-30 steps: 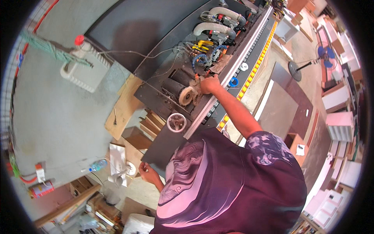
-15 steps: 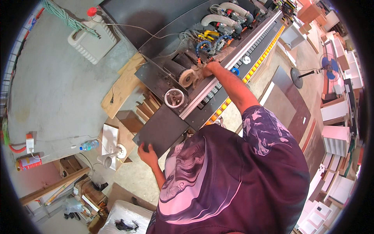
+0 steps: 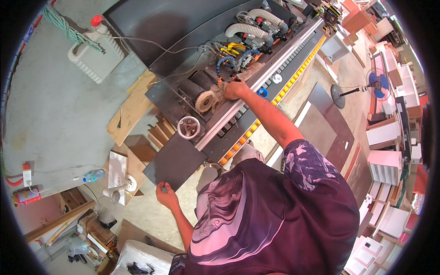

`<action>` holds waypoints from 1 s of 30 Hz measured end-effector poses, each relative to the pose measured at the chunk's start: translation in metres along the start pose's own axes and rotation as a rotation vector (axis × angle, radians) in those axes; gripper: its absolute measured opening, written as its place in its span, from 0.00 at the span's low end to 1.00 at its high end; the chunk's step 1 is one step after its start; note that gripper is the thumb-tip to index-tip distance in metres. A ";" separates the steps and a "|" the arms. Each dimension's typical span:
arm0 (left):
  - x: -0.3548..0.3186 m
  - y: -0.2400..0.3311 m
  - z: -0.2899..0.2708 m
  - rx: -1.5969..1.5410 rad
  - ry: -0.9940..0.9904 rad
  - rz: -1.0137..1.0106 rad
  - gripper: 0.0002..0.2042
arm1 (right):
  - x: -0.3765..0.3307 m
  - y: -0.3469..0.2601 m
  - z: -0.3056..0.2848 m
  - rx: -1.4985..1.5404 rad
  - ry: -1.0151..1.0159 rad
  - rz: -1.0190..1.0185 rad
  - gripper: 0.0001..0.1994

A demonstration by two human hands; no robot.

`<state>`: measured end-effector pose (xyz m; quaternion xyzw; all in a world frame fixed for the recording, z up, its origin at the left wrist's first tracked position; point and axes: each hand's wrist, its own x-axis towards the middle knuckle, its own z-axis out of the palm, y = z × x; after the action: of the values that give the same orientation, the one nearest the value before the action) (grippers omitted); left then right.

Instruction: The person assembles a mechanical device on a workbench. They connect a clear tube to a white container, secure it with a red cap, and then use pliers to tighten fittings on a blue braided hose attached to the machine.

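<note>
The person is standing at the end of a long machine point(image 3: 172, 103), with the right forearm lying across above its pale rail point(image 3: 229, 117) and roller strip point(image 3: 247, 133). The right hand point(image 3: 234, 90) is resting inside the machine, just beside a fuzzy wheel point(image 3: 204, 101) and near a blue hose point(image 3: 224, 61). Its fingers are pointing inward and partly hiding; whether its grip is holding anything, one cannot tell.

The left hand point(image 3: 167, 197) is sitting at the outer corner of a dark panel point(image 3: 174, 162), which is lying flat at the machine's near end. Its grip is looking narrow, fingers bending together; whether they are pinching the corner, one cannot tell.

A handwheel point(image 3: 189, 128) is standing between the panel and the fuzzy wheel. A blue ring point(image 3: 262, 93) and a white roll point(image 3: 277, 78) are lying beyond the rail, near the right forearm. A white jug point(image 3: 96, 59) is standing well apart, to the left.
</note>
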<state>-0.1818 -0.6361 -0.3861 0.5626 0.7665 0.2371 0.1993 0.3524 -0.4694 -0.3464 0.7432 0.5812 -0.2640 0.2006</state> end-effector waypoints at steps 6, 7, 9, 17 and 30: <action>-0.026 0.106 0.017 -0.378 -0.516 0.079 0.12 | 0.022 0.098 -0.004 0.269 0.192 -0.379 0.19; -0.038 0.144 0.020 -0.386 -0.615 0.136 0.12 | 0.028 0.121 -0.007 0.358 0.239 -0.518 0.18; -0.059 0.213 0.034 -0.395 -0.680 0.236 0.12 | 0.016 0.141 -0.039 0.558 0.292 -0.569 0.15; -0.048 0.392 0.175 -0.355 -0.027 0.442 0.10 | 0.028 0.230 -0.097 0.940 0.670 -0.507 0.10; -0.031 0.416 0.244 -0.127 0.375 0.296 0.10 | 0.135 0.146 -0.153 0.227 0.428 -0.672 0.11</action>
<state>0.2866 -0.5257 -0.3374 0.6012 0.6830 0.4117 0.0515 0.5437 -0.3101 -0.3125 0.5677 0.7873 -0.2166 -0.1052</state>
